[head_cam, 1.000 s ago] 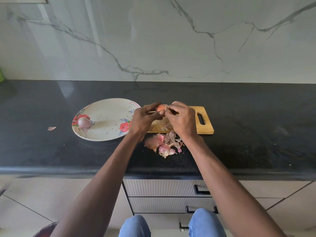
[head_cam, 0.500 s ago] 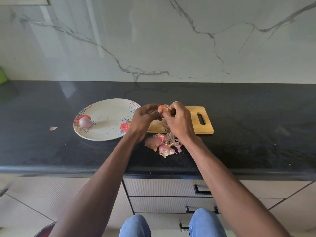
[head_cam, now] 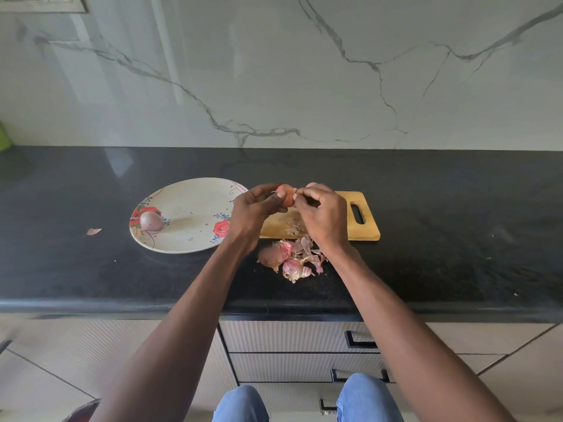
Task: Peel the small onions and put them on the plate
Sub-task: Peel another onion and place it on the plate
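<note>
Both hands meet above the near-left end of the cutting board: the left hand (head_cam: 257, 210) grips a small onion (head_cam: 287, 197) between thumb and curled fingers, and the right hand (head_cam: 324, 216) pinches at the onion's top with its fingertips. Below them runs the black countertop (head_cam: 457, 239), backed by a veined marble wall (head_cam: 274, 71). On the counter sit a floral plate (head_cam: 195, 208), then the wooden cutting board (head_cam: 362, 229) to its right. A heap of onion skins (head_cam: 289, 260) lies just before the board. One peeled onion (head_cam: 150, 221) rests on the plate's left side. A stray skin flake (head_cam: 93, 231) lies left of the plate.
</note>
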### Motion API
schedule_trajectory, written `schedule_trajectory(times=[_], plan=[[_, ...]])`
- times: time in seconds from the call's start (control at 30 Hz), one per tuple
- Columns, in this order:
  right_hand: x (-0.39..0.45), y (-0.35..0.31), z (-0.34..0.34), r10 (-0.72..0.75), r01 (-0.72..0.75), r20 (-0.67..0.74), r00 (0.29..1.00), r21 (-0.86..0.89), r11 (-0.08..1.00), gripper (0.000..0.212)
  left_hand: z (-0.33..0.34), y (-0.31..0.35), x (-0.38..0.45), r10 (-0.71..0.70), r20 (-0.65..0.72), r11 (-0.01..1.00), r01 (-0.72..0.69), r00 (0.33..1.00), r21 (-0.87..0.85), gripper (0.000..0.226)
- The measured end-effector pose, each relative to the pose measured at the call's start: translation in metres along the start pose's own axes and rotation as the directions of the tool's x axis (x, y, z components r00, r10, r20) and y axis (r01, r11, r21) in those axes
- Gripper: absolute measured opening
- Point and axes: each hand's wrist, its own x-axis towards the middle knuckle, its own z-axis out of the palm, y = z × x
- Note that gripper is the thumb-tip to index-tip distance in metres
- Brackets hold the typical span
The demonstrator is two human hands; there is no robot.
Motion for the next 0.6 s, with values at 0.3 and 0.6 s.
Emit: schedule_trajectory(times=[0.3, 0.6], plan=[[-0.001, 0.003, 0.009, 0.006, -0.007, -0.009, 1.0, -0.119, 0.993, 0.023, 0.004, -0.006, -0.001, 0.107, 0.005, 0.986, -0.107, 0.994, 0.131, 0.021], [0.003, -0.007, 0.005, 0.224, -0.228, 0.08, 0.971, 0.046, 0.972, 0.013, 0.002, -0.005, 0.003, -0.046, 0.024, 0.996, 0.048, 0.999, -0.08, 0.016]])
